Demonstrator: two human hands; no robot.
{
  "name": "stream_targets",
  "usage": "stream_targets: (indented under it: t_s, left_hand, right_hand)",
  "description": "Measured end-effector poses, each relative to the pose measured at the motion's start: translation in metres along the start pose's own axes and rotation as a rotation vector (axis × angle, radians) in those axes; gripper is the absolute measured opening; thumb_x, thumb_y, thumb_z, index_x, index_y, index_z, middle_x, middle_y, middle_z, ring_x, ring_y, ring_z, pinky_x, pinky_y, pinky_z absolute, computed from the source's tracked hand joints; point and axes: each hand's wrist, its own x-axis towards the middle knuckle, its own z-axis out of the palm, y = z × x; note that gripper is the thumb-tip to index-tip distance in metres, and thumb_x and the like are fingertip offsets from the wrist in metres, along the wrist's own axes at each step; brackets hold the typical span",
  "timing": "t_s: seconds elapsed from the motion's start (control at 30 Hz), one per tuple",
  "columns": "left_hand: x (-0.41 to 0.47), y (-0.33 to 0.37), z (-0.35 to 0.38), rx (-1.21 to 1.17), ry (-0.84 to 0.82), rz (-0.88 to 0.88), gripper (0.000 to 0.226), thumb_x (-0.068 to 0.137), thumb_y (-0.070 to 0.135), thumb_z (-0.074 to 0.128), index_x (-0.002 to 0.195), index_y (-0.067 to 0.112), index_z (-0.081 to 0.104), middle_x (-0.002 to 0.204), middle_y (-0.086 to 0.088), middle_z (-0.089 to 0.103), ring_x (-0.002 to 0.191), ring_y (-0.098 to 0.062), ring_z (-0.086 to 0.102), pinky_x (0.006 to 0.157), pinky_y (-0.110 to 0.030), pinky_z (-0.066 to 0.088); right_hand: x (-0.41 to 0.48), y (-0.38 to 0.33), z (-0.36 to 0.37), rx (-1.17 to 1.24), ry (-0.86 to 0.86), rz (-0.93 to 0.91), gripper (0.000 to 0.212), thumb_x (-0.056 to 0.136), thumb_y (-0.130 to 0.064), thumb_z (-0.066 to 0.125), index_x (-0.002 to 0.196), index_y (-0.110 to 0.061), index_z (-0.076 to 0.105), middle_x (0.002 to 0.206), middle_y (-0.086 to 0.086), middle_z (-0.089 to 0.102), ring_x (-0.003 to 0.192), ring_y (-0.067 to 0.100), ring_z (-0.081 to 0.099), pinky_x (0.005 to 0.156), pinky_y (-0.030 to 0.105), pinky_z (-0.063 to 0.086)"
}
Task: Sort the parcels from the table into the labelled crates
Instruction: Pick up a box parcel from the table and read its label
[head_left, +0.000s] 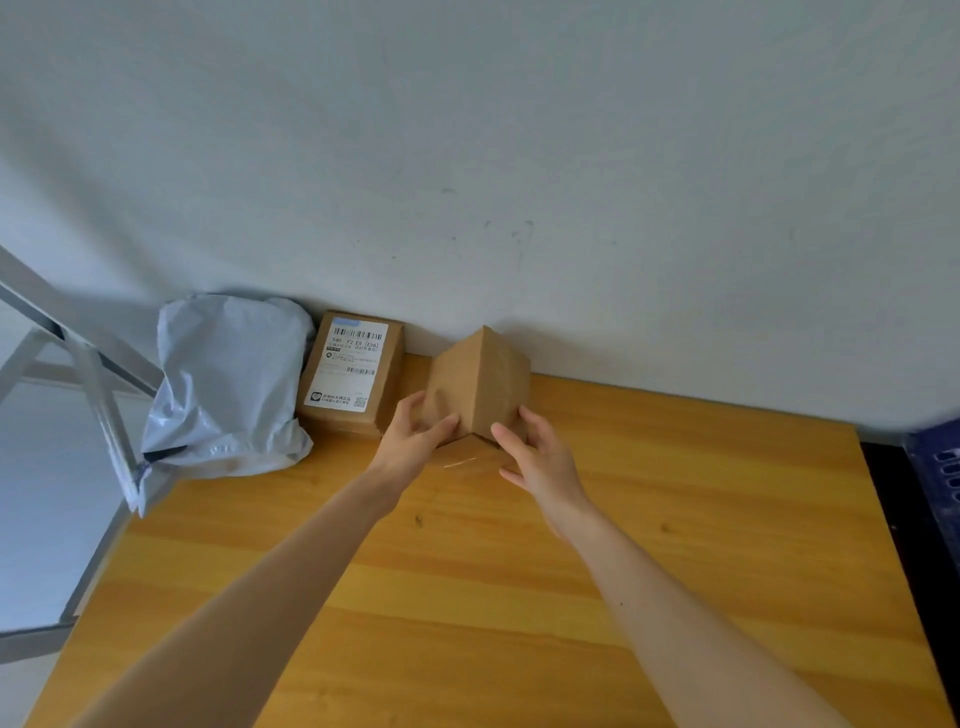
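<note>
A plain brown cardboard box (480, 379) stands tilted on one edge near the wall at the back of the wooden table (675, 545). My left hand (413, 441) grips its left face, fingers curled round the lower edge. My right hand (540, 465) touches the box's right lower corner with fingers spread and fairly straight. To the left stands a second brown box (353, 371) with a white shipping label, and beside that lies a grey plastic mailer bag (228, 384).
A metal frame (98, 395) stands off the table's left edge. A dark blue crate (940, 467) shows at the right border, past the table's right edge. The wall rises directly behind the parcels.
</note>
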Motion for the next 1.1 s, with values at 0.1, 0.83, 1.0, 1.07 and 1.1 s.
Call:
stream_targets:
  t_s: [0.1, 0.83, 1.0, 1.07, 1.1]
  left_hand:
    - [-0.008, 0.008, 0.001, 0.065, 0.005, -0.002, 0.105, 0.068, 0.06, 0.076, 0.15, 0.027, 0.019, 0.134, 0.003, 0.043, 0.119, -0.017, 0.048, 0.103, -0.04, 0.04]
    - [-0.167, 0.022, 0.088, 0.115, -0.108, 0.219, 0.036, 0.098, 0.046, 0.043, 0.131, 0.059, 0.039, 0.134, 0.009, 0.049, 0.107, -0.021, 0.06, 0.077, -0.032, 0.055]
    - [-0.192, 0.014, 0.105, 0.122, -0.05, 0.234, 0.075, 0.084, 0.044, 0.065, 0.147, 0.038, 0.025, 0.111, 0.009, 0.063, 0.096, -0.011, 0.066, 0.069, -0.025, 0.054]
    - [-0.201, 0.009, 0.109, 0.102, -0.035, 0.192, 0.086, 0.08, 0.042, 0.07, 0.15, 0.026, 0.024, 0.115, 0.005, 0.063, 0.098, -0.014, 0.066, 0.071, -0.027, 0.055]
    - [-0.206, 0.007, 0.11, 0.092, -0.032, 0.175, 0.089, 0.077, 0.042, 0.073, 0.15, 0.022, 0.025, 0.116, 0.004, 0.063, 0.099, -0.014, 0.066, 0.071, -0.027, 0.055]
  right_hand:
    - [-0.01, -0.004, -0.004, -0.023, 0.015, -0.011, 0.061, 0.086, -0.037, 0.069, 0.14, -0.025, 0.042, 0.128, -0.004, 0.055, 0.113, 0.008, 0.056, 0.087, 0.028, 0.051]
    - [-0.149, 0.007, -0.111, 0.304, -0.049, -0.008, 0.038, 0.097, -0.038, 0.051, 0.129, -0.017, 0.05, 0.124, 0.005, 0.062, 0.115, 0.024, 0.058, 0.107, 0.043, 0.04]
    - [-0.167, 0.018, -0.134, 0.341, -0.057, -0.047, 0.025, 0.102, -0.016, 0.043, 0.125, -0.015, 0.052, 0.124, 0.007, 0.062, 0.114, 0.025, 0.06, 0.105, 0.041, 0.043]
    - [-0.173, 0.02, -0.138, 0.352, -0.058, -0.054, 0.025, 0.102, -0.011, 0.042, 0.123, -0.021, 0.051, 0.124, 0.005, 0.062, 0.115, 0.025, 0.059, 0.099, 0.037, 0.045]
    - [-0.177, 0.021, -0.139, 0.359, -0.051, -0.058, 0.027, 0.103, -0.01, 0.041, 0.124, -0.024, 0.05, 0.122, 0.003, 0.062, 0.115, 0.024, 0.06, 0.096, 0.036, 0.046]
